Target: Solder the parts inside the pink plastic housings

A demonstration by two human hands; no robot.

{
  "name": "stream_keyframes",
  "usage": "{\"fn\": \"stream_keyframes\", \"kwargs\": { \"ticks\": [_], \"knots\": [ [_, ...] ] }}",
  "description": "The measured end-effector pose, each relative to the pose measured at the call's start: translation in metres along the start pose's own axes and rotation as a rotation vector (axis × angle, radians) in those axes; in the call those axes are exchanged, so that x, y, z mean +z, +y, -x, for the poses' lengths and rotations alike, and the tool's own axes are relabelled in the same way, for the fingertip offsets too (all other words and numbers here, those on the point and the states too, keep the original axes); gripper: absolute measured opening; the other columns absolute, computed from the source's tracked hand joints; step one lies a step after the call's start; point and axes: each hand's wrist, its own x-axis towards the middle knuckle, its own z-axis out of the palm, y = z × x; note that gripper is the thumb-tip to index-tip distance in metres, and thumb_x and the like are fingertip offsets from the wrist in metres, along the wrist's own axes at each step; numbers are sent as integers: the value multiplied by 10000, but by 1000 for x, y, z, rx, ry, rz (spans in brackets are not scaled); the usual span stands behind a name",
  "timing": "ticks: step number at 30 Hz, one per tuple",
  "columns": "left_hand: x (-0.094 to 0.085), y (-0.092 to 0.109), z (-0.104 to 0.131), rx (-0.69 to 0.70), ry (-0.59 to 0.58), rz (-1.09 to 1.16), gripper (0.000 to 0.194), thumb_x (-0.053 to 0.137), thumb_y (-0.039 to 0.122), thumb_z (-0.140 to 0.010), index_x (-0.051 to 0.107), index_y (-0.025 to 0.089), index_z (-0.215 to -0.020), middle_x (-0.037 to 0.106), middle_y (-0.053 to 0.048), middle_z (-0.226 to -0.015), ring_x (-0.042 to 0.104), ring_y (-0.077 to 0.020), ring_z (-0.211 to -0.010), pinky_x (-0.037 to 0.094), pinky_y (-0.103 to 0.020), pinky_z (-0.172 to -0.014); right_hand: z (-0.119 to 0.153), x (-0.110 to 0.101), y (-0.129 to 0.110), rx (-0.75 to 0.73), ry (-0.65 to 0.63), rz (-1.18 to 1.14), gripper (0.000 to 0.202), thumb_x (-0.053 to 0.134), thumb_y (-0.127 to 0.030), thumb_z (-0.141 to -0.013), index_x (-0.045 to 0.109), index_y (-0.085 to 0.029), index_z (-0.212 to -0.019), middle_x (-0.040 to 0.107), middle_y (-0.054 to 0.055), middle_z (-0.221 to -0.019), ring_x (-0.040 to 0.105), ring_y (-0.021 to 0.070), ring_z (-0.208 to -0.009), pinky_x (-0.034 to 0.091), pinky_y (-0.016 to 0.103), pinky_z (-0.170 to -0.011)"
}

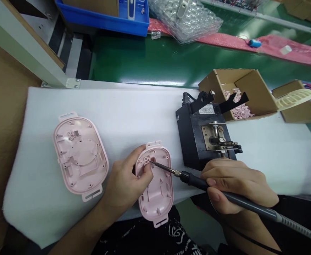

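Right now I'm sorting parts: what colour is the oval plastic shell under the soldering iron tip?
Pale pink oval plastic shell, clearest in the head view.

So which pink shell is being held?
The right-hand pink shell: the left hand grips it. The other shell lies alone, untouched.

A white foam mat (134, 109) covers the table. On it lie a pink plastic shell half (80, 156) at the left, a black soldering-iron stand (198, 138) toward the right, and two open cardboard boxes (253, 88) at the far right edge, beside the green conveyor belt (150, 60).
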Motion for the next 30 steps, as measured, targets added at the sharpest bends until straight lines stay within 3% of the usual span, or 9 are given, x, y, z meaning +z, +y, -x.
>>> {"fn": "stream_keyframes", "kwargs": {
  "ticks": [11,30],
  "knots": [
    [-1,1,0,-22,-9,-2,460,595,323,-842,679,182,-1272,720,-7,-709,568,-117,-481,383,-223,-368,-1,0,0,-2,-14,16,159,571,-9,-713,599,-147,-787,544,-33,-589,560,109,-443,477,232,-372],
    [0,1,0,-8,-12,9,448,589,320,-848,683,166,-1258,722,-11,-715,564,-118,-476,435,-241,-410,-3,1,-1,9,-9,31,170,564,-11,-712,603,-159,-786,540,-37,-578,558,108,-433,488,230,-362]
  ]
}}
